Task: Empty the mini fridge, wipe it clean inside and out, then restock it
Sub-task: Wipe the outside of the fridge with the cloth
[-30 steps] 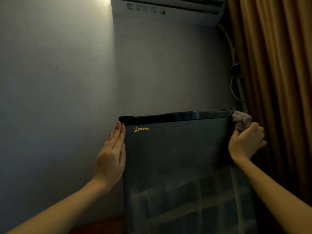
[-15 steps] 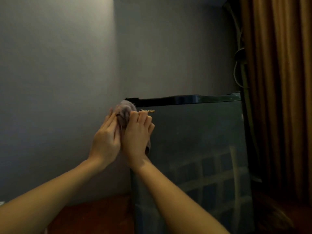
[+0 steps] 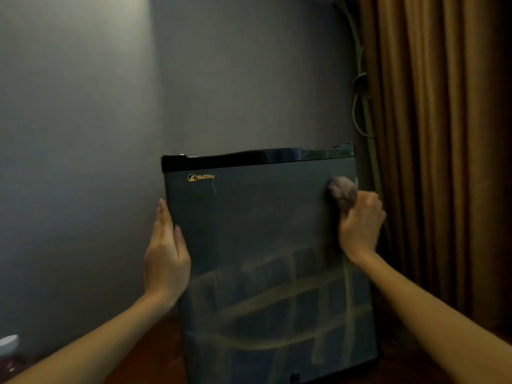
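Observation:
The dark mini fridge [image 3: 257, 231] stands in front of me with its door closed and a gold logo at the upper left of the door. My left hand [image 3: 166, 253] lies flat with straight fingers against the fridge's left edge. A crumpled grey-pink cloth [image 3: 342, 191] is pressed to the upper right of the door, and my right hand [image 3: 360, 225] grips it from below. Pale streaks and a grid-like reflection show on the lower half of the door. The inside of the fridge is hidden.
A grey wall [image 3: 83, 134] is at the left and behind. Brown curtains [image 3: 443, 134] hang close on the right, with cables [image 3: 360, 106] running down beside them. A bottle with a white cap [image 3: 9, 347] sits at the bottom left on a reddish-brown surface [image 3: 149, 356].
My right hand has swept the cloth from the door's upper left corner across to its upper right. My left hand slid a little lower along the left edge.

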The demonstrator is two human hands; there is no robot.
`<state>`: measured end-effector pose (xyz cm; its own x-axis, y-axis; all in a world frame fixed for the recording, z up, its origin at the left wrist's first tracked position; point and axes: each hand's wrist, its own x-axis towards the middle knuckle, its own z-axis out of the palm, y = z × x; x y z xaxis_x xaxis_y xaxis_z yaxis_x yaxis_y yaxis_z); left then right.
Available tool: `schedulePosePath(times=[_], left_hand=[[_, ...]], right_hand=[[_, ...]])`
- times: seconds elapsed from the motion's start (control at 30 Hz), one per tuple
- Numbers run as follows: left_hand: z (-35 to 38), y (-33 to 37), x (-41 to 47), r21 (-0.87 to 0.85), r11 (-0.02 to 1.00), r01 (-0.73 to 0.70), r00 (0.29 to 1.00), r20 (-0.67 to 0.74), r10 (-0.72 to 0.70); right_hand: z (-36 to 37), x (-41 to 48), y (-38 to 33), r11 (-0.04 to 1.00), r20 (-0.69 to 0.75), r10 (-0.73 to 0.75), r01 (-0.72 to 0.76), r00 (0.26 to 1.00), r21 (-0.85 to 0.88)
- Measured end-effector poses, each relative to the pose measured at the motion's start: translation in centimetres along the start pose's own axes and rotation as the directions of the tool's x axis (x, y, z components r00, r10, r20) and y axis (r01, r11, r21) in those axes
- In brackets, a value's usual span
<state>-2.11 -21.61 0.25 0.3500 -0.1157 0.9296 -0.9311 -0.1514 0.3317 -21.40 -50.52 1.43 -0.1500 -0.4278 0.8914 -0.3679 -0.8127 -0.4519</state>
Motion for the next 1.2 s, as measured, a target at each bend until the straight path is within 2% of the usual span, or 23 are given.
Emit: schedulePosePath(times=[0.07,0.17,0.23,0.43,0.5,0.6,0.67,0.7,0.8,0.87,0.93,0.97,1.03,1.07,1.1,1.2], left_hand=[[0.3,0.0,0.0,-0.019,1.0,0.01,1.0,-0.013,-0.01],[-0.3,-0.7,0.3,-0.034,0.999,0.029,0.999,0.041,-0.027],[-0.8,-1.0,0.4,-0.032,0.999,0.011,0.998,0.063,-0.009],[-2.3,-0.6,0.6,-0.033,0.999,0.027,0.99,0.138,-0.022],[-3.3,-0.2,1.0,-0.035,0.999,0.037,0.987,0.158,-0.031],[-4.4,0.1,1.4,-0.21,0.965,0.155,0.974,0.197,-0.113],[-4.9,-0.7,0.6,-0.301,0.92,0.252,0.957,0.22,-0.19],[-5.2,-1.3,-0.4,-0.288,0.914,0.286,0.946,0.235,-0.222],[-5.7,-3.9,-5.1,-0.135,0.92,0.367,0.89,0.34,-0.305],[-5.7,-4.8,-8.2,-0.021,0.903,0.429,0.794,0.485,-0.366],[-5.6,-4.7,-10.4,0.062,0.878,0.475,0.709,0.563,-0.423],[-5.5,-4.5,-11.0,0.071,0.867,0.493,0.694,0.569,-0.441],[-5.6,-3.9,-11.1,-0.036,0.841,0.539,0.71,0.557,-0.431],[-5.6,-3.4,-10.7,-0.099,0.815,0.571,0.717,0.545,-0.435],[-5.5,-3.0,-10.0,-0.142,0.791,0.595,0.729,0.51,-0.457],[-4.5,-2.2,-7.1,-0.352,0.652,0.672,0.739,0.387,-0.552]], right_hand=[[0.8,-1.5,0.4,0.982,-0.003,0.187,-0.187,0.982,-0.037],[2.9,-3.2,-3.0,0.894,-0.097,0.448,-0.445,0.889,0.053],[3.9,-4.4,-6.6,0.868,-0.105,0.493,-0.48,0.864,0.122],[5.3,-11.2,-18.0,0.944,-0.053,0.277,-0.262,0.959,0.203],[5.2,-13.8,-21.3,0.956,-0.003,0.119,-0.113,0.993,0.271],[5.8,-17.4,-23.6,0.935,0.046,-0.196,0.173,0.979,0.311],[6.2,-18.4,-22.4,0.88,0.022,-0.409,0.388,0.912,0.273],[6.4,-18.6,-21.2,0.829,0.013,-0.519,0.499,0.855,0.253],[6.1,-20.4,-16.7,0.623,0.043,-0.777,0.757,0.629,0.197],[5.4,-22.0,-13.9,0.523,0.118,-0.852,0.829,0.51,0.198],[5.2,-23.2,-12.0,0.453,0.194,-0.887,0.873,0.42,0.18],[5.1,-23.3,-11.6,0.417,0.205,-0.902,0.891,0.381,0.178],[5.2,-22.4,-11.7,0.344,0.179,-0.933,0.921,0.313,0.181],[5.2,-21.4,-12.2,0.336,0.161,-0.937,0.925,0.31,0.176],[5.2,-20.1,-12.9,0.362,0.143,-0.929,0.917,0.341,0.166],[5.2,-14.3,-17.0,0.561,0.081,-0.827,0.81,0.556,0.173]])
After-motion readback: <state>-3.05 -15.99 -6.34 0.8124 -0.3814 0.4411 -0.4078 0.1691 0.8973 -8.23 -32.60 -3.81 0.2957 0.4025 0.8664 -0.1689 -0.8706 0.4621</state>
